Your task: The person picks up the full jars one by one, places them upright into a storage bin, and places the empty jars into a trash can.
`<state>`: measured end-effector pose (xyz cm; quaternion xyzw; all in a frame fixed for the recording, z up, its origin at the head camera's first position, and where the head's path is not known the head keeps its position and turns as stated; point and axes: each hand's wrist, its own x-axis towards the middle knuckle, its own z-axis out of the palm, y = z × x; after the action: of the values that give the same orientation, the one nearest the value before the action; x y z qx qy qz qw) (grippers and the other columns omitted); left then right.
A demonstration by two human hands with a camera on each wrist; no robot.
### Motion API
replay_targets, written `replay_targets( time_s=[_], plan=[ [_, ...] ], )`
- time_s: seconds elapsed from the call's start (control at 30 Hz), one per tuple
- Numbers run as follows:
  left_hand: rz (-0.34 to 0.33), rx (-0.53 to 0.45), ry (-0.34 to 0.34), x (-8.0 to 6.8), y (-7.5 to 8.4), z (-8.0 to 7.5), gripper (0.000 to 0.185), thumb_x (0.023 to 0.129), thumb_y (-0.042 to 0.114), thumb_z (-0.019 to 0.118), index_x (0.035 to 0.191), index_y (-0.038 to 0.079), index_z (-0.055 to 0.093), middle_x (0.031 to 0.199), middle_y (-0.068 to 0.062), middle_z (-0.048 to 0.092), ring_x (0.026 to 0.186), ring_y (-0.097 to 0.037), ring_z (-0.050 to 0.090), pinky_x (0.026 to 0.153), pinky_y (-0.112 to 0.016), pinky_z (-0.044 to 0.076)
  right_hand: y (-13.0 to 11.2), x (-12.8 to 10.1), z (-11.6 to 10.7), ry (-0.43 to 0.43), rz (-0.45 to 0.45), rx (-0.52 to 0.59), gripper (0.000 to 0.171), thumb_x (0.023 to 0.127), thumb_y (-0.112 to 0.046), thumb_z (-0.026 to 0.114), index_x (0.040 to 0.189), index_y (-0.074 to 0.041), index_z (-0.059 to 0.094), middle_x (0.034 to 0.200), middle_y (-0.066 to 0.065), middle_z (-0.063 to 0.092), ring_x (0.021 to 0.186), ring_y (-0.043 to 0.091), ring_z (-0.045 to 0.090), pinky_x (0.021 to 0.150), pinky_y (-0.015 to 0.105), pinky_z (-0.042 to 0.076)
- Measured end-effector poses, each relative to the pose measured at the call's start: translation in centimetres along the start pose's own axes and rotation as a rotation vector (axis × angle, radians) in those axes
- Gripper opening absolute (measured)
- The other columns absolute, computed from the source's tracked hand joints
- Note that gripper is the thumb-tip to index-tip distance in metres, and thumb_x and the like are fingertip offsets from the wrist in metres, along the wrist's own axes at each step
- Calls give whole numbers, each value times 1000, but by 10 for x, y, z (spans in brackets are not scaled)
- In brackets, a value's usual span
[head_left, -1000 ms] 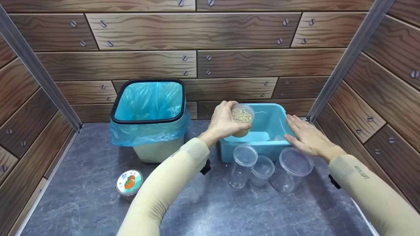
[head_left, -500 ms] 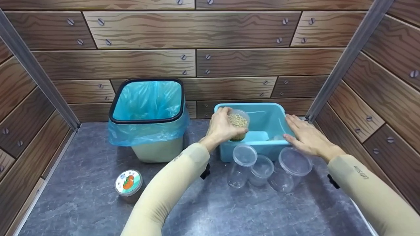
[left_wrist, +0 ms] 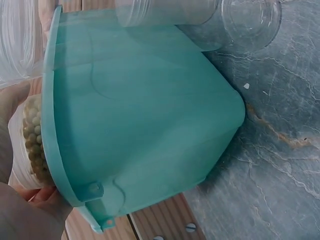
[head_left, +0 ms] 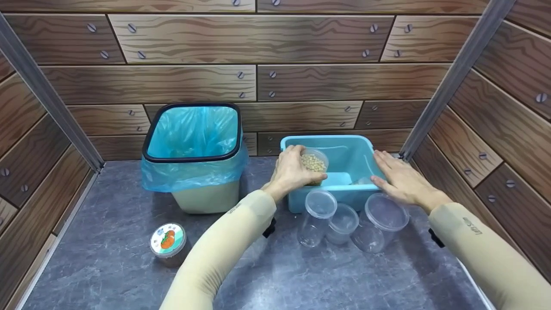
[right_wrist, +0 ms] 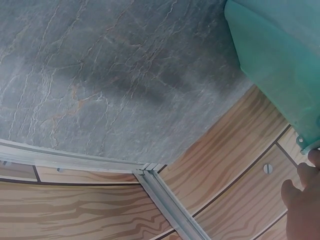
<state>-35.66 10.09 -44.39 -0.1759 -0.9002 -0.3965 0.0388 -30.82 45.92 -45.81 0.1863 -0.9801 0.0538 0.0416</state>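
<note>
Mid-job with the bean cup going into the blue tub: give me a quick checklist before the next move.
1. Left hand grips the bean cup: ok.
2. Cup inside the blue tub walls: ok.
3. Cup resting on the tub floor: cannot tell.
4. Right hand steadies the tub rim, fingers straight: ok.
5. Beans spilled: none seen, ok.
6. Three empty clear cups in front, apart from both hands: ok.

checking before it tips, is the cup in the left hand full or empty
Full, or nearly so: the clear cup gripped by the left hand shows pale beans up near its rim, inside the blue tub; the left wrist view shows beans too.
</note>
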Motion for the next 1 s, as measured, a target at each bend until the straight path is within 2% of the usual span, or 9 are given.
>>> replay_targets(
  time_s=[0.27,0.5,0.6,0.73,0.87,1.0],
  plan=[
    [10,38,-26,-3,-2,0,96,78,55,100,154,9,62,146,-11,68,135,-31,67,122,-49,54,-3,3,0,8,-15,-1,80,118,-44,49,175,6,26,184,30,27,171,55,26,136,75,25],
    [22,-25,4,-7,-6,-8,75,90,48,93,149,7,68,142,-10,73,131,-29,71,115,-44,59,-4,4,0,12,-19,3,80,118,-44,49,175,7,26,183,30,28,171,55,27,136,75,25],
    [42,-67,21,-13,-7,-16,65,96,45,88,148,10,70,141,-10,74,129,-28,72,112,-44,61,-4,4,0,10,-21,7,80,118,-45,49,175,7,26,183,31,28,170,56,27,135,75,25],
    [109,-103,25,-23,-6,-31,58,101,42,83,148,12,70,142,-10,75,132,-28,72,113,-46,60,-4,3,-1,12,-17,13,80,118,-45,49,175,6,25,184,30,26,170,56,26,136,75,24],
    [180,-100,2,-34,-6,-48,56,102,41,81,148,12,69,143,-10,75,134,-28,72,114,-47,60,-1,2,0,17,-18,17,80,119,-45,48,175,6,25,184,30,25,171,56,25,136,75,24],
    [226,-51,-41,-47,-9,-61,54,101,42,81,145,12,70,143,-10,75,134,-27,73,114,-48,61,1,0,1,29,-28,18,80,118,-44,49,174,8,26,183,32,27,169,57,27,135,75,25]
  ],
)
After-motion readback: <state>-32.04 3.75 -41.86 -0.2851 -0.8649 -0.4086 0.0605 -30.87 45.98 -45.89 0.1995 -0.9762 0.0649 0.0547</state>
